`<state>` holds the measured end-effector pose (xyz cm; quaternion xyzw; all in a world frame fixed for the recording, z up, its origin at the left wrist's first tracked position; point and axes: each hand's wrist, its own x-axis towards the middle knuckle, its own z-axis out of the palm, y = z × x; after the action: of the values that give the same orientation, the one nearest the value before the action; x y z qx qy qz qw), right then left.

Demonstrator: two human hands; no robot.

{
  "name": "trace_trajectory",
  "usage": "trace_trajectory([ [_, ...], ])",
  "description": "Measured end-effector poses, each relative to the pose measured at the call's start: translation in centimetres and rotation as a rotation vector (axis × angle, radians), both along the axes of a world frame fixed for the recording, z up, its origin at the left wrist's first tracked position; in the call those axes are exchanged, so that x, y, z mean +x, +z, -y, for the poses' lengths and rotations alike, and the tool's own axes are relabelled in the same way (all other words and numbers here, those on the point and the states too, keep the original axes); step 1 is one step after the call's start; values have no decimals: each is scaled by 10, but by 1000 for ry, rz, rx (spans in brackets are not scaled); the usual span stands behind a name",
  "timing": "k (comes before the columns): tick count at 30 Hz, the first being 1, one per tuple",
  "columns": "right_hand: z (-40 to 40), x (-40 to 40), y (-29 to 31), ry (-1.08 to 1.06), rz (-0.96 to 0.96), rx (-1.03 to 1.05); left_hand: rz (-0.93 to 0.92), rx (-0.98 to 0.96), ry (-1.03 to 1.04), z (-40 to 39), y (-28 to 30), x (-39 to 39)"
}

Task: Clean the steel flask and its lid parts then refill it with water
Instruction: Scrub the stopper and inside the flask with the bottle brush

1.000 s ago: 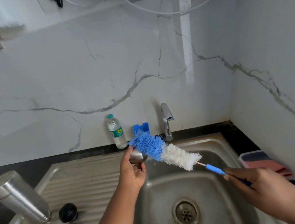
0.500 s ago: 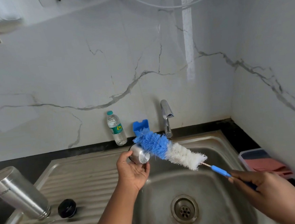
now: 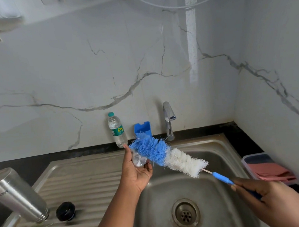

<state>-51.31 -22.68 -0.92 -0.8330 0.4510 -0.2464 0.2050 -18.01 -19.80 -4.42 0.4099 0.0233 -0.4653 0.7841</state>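
Over the steel sink (image 3: 224, 148), our left hand (image 3: 137, 175) grips the steel lid cup (image 3: 139, 161) while our right hand (image 3: 258, 194) clasps the bottle brush (image 3: 166, 155), bristles against the cup.

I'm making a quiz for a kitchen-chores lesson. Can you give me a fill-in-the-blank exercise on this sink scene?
1. The right hand grips the handle of a blue and white ____.
2. The left hand holds a small steel cap above the ____.
3. The steel flask stands mouth down on the drainboard, beside a ____ stopper.
4. Against the wall, a plastic water bottle stands to the left of the ____.

Missing words: brush; sink; black; tap
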Motion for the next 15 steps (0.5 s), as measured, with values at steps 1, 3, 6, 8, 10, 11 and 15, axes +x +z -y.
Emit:
trace_trajectory([
  [1,1,0,-1,4,23,29,-10,-7,11,1,1,-1],
  [3,5,2,-10,-7,75,41,-25,-11,22,2,2,-1],
  [6,2,6,-17,-23,88,56,-7,-46,24,2,-3,0],
  [8,-1,7,-19,-68,144,45,-34,-80,36,1,-5,0],
  [10,2,1,-27,-78,177,40,-115,-65,41,1,-6,1],
  [11,2,1,-27,-90,180,49,-155,-47,34,2,-6,1],
  [15,-2,0,-24,-108,70,57,-200,-51,-1,3,-6,-2],
])
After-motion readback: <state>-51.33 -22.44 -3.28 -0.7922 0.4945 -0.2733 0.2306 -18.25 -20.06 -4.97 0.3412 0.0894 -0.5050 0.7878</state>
